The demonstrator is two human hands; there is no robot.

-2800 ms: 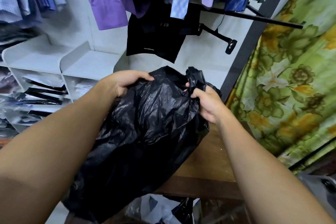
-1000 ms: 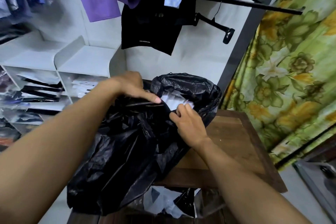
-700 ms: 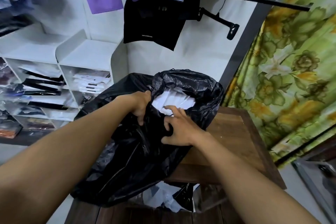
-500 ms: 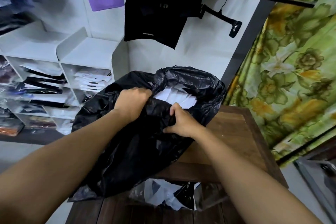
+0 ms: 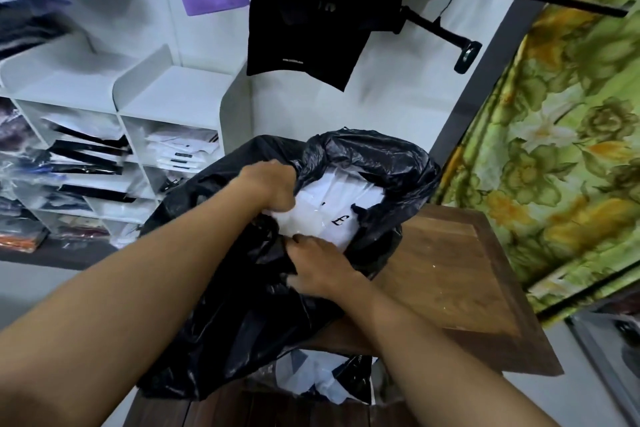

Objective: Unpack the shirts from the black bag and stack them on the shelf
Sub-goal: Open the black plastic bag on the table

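Our left hand (image 5: pixel 272 185) is curled down into the mouth of the black bag (image 5: pixel 225 288), its fingers closed over the left edge of the plastic-wrapped shirts (image 5: pixel 341 204). The fingertips are hidden, so we judge rather than see that they grip the wrap and not the bag film. Our right hand (image 5: pixel 320 265) sits just nearer to us, fingers bunched on the bag's near rim, holding the black plastic down off the pack.

The shirts lie inside the mouth, between the two hands and the far rim. Their visible face tilts up towards us, and their longer side runs from our left hand across to the right. So the pack lies to the right of the left grip and just beyond the right one, and it should come out left edge first, up and leftwards.

That suits the target. The white shelf (image 5: pixel 173 90) stands well off to the left beyond the bag, on the left hand's side, while the wooden table (image 5: pixel 457 274) under the bag spreads to the right.
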